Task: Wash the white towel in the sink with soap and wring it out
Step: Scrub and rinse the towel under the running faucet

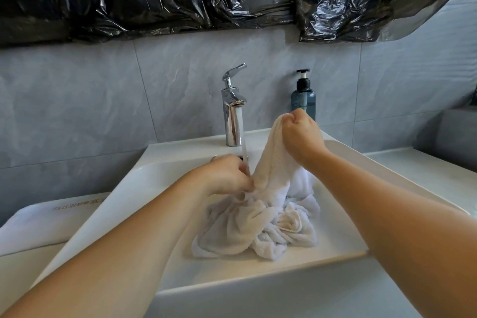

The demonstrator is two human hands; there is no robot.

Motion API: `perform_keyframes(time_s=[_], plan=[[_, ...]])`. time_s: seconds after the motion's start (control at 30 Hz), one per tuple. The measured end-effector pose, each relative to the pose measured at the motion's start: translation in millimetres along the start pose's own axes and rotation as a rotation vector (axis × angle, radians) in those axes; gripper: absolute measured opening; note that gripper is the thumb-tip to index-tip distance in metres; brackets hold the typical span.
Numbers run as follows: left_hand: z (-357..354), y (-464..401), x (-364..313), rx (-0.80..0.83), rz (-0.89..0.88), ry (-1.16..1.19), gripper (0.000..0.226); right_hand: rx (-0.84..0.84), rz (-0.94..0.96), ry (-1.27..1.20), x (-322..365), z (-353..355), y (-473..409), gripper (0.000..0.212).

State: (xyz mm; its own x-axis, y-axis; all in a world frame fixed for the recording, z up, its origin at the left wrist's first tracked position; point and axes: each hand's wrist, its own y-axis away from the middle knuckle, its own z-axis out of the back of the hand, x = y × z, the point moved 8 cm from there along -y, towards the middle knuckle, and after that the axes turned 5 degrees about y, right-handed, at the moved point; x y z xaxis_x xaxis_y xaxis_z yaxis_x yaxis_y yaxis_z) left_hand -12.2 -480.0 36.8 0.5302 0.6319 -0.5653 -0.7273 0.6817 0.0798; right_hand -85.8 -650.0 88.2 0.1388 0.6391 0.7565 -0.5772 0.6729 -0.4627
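Grey wall tiles backed a white sink (343,160); water ran from the chrome tap (233,113) at its rear edge; the white towel (260,227) lay bunched in the basin, one end lifted. The right hand (300,131) clenched that raised end; the left hand (229,175) pinched the towel lower, beside the stream. Wetting or rinsing seemed in hand; no lather showed, so soap from the pump bottle (303,98) at the rear edge likely came next, needing one grip freed.

Wet white towel (260,224) bunched in sink (160,162), one end raised.
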Motion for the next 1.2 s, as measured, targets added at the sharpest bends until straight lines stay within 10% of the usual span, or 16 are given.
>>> perform_keyframes(time_s=[0.33, 0.63, 0.93, 1.2], plan=[[36.0, 5.3, 14.6, -0.334, 0.083, 0.623, 0.019, -0.017, -0.188, -0.190, -13.9, 4.1, 0.8, 0.024], [32.4, -0.5, 12.3, -0.225, 0.097, 0.863, 0.040, 0.028, -0.392, -0.418, -27.0, -1.2, 4.7, 0.006], [35.7, -2.6, 19.0, -0.268, 0.104, 1.126, 0.021, 0.096, 0.009, 0.118, -6.0, -9.4, -1.2, 0.042], [28.2, -8.5, 16.0, -0.287, 0.048, 1.153, 0.015, 0.344, -0.037, 0.317, -4.9, -24.4, 6.2, 0.016]])
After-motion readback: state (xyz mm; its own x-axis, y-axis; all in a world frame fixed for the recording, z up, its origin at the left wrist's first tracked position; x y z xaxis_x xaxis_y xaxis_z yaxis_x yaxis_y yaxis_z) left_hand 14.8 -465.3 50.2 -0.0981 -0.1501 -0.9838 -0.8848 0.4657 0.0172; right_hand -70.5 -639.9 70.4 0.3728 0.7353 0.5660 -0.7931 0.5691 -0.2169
